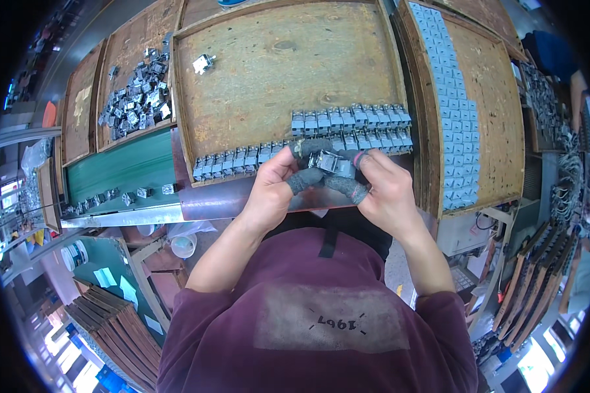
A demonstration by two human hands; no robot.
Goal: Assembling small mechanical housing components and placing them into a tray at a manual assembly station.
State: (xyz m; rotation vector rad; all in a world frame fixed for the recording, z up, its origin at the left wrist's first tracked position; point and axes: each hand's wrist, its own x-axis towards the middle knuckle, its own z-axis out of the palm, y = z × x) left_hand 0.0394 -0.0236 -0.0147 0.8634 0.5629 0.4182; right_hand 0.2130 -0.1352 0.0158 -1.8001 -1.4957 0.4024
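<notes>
My left hand [274, 187] and my right hand [388, 190] meet over the front edge of a wooden tray [269, 59]. Dark grey wraps cover the thumbs and forefingers. Between these fingertips I grip a small box-shaped metal part [328, 162], grey with a shiny top. Both hands are closed on it, and the fingers hide its sides. Just behind them, similar parts stand in tight rows [351, 119] along the tray's near side; my hands cover some. One lone part [204, 63] lies at the tray's far left.
A heap of loose parts [137, 95] fills a tray on the left. Several more sit on a green surface [118, 169] below it. To the right, another wooden tray [495, 118] holds columns of light-blue-grey parts [459, 131]. Stacked boards [115, 324] stand at the lower left.
</notes>
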